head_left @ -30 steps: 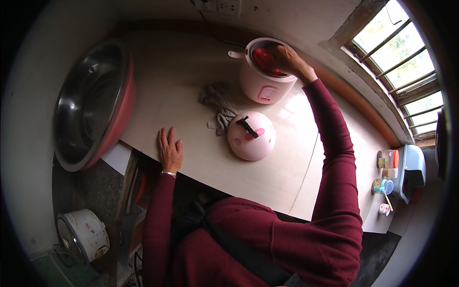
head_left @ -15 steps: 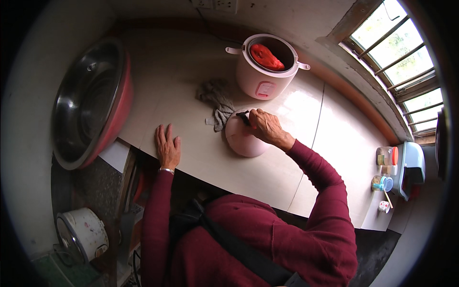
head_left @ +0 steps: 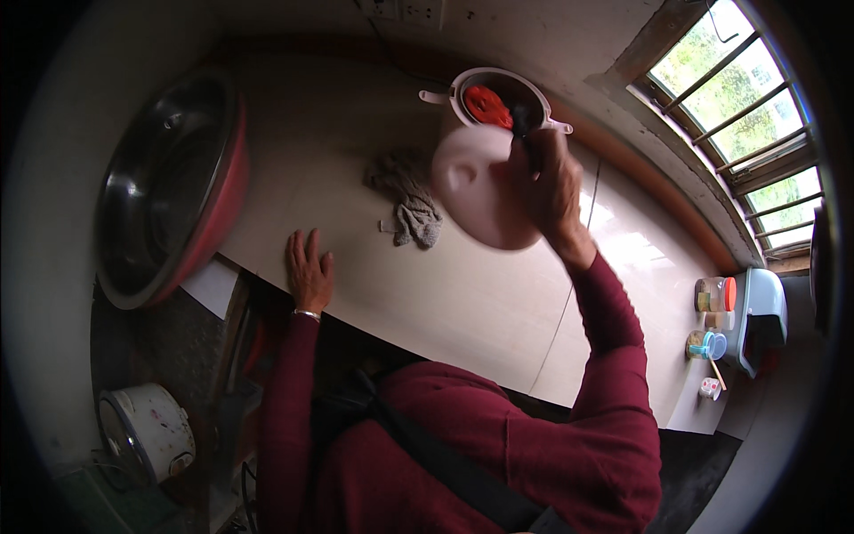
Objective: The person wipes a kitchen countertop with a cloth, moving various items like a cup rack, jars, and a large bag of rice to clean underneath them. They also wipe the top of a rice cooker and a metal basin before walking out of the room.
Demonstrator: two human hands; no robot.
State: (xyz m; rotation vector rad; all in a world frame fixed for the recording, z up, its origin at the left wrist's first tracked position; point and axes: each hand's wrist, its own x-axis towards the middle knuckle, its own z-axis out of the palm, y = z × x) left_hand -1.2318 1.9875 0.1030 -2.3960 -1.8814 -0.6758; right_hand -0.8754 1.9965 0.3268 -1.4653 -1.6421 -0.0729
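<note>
My right hand [head_left: 558, 182] is raised over the counter, its fingers closed on a pale pink lid [head_left: 485, 200]. The lid hangs tilted in front of a pink rice cooker [head_left: 452, 123] and covers much of its front. Something black shows at my fingers, blurred by motion. Inside the uncovered cooker lies a crumpled red bundle [head_left: 487, 105]; what it is made of I cannot make out. My left hand [head_left: 310, 271] rests flat near the counter's front edge, fingers spread, holding nothing. Between the hands, a grey knitted cloth [head_left: 409, 200] lies rumpled on the counter.
A large red-rimmed metal basin [head_left: 169, 187] leans at the left. Several jars [head_left: 712, 294] and a light blue container [head_left: 765, 311] stand at the right end of the counter [head_left: 463, 311]. Below left sits an old white cooker [head_left: 156, 427]. A barred window [head_left: 729, 98] is at the right.
My right hand has lifted the lid off the counter and carried it up toward the rice cooker, tilting it. The left hand has stayed on the counter.
</note>
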